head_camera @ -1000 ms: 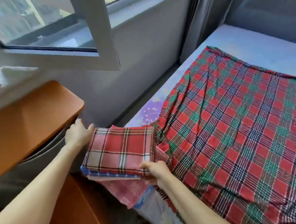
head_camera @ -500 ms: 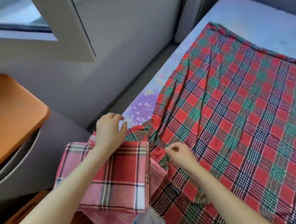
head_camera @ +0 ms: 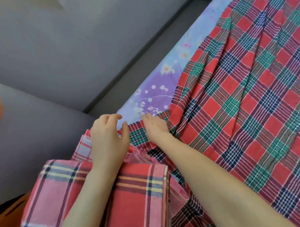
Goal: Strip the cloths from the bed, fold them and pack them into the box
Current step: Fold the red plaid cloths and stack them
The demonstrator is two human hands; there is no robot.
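Left hand (head_camera: 107, 140), right hand (head_camera: 155, 128) now forward at corner of checked cloth (head_camera: 239, 101)

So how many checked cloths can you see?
3: a big red-and-green cloth spread over the bed, a folded red cloth at the bottom, and a pink-and-white cloth peeking out beneath it. More may be hidden underneath.

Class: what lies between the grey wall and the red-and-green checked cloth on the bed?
In the head view: a dark strip along the grey wall, then bare purple flowered sheet up to the checked cloth.
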